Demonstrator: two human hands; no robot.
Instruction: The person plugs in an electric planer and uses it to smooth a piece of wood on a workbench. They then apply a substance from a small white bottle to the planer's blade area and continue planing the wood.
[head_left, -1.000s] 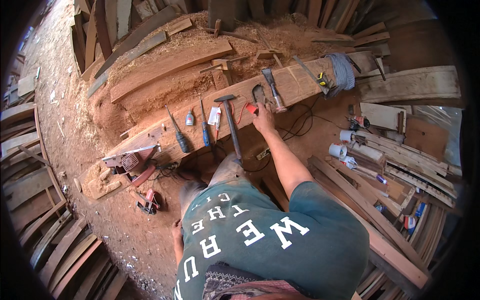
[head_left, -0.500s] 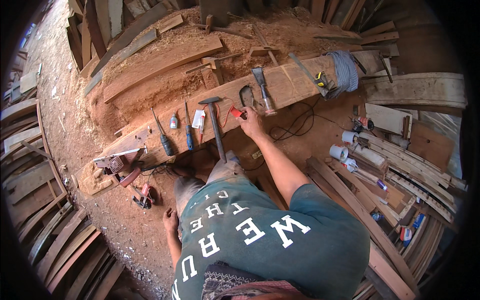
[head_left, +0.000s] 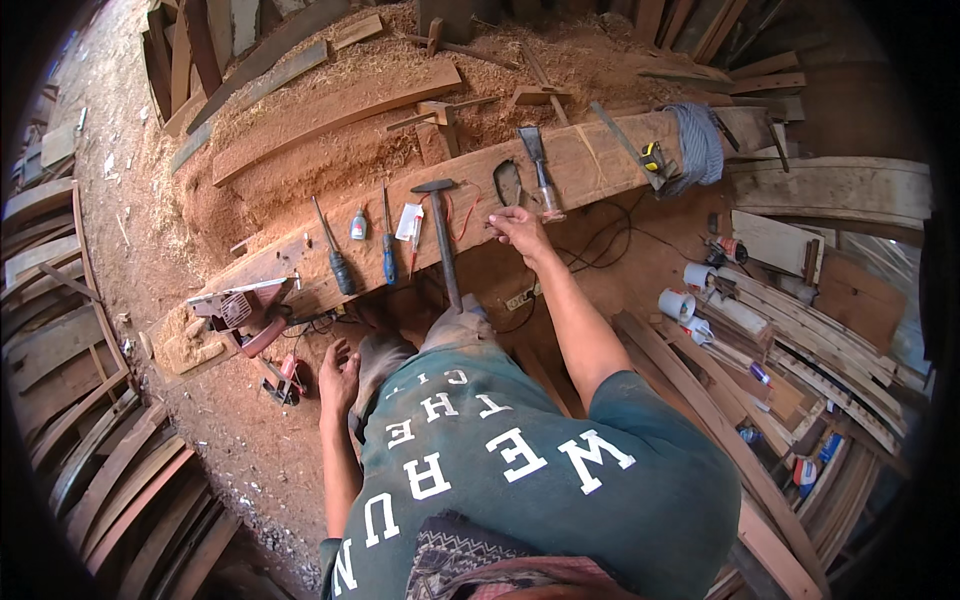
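Note:
My right hand (head_left: 522,235) is over the near edge of a long plank bench (head_left: 590,150), fingertips pinched together. What they hold, if anything, is too small to make out. Just beyond lie a dark curved piece (head_left: 507,183) and a wide chisel (head_left: 538,165). To its left, a thin red cord (head_left: 462,218) lies beside a hammer (head_left: 444,240), whose handle reaches toward my leg. My left hand (head_left: 340,376) hangs by my left thigh, fingers apart and holding nothing.
Left along the bench are a white packet (head_left: 409,221), a blue-handled screwdriver (head_left: 388,250), a small bottle (head_left: 358,225), a dark-handled screwdriver (head_left: 340,270) and a power saw (head_left: 240,308). A red tool (head_left: 287,380) lies on the floor. A tape measure (head_left: 652,157) is at right.
The red piece that was in my right hand no longer shows; the fingers are now pinched slightly farther right. My left hand has come up and forward beside my thigh, fingers spreading.

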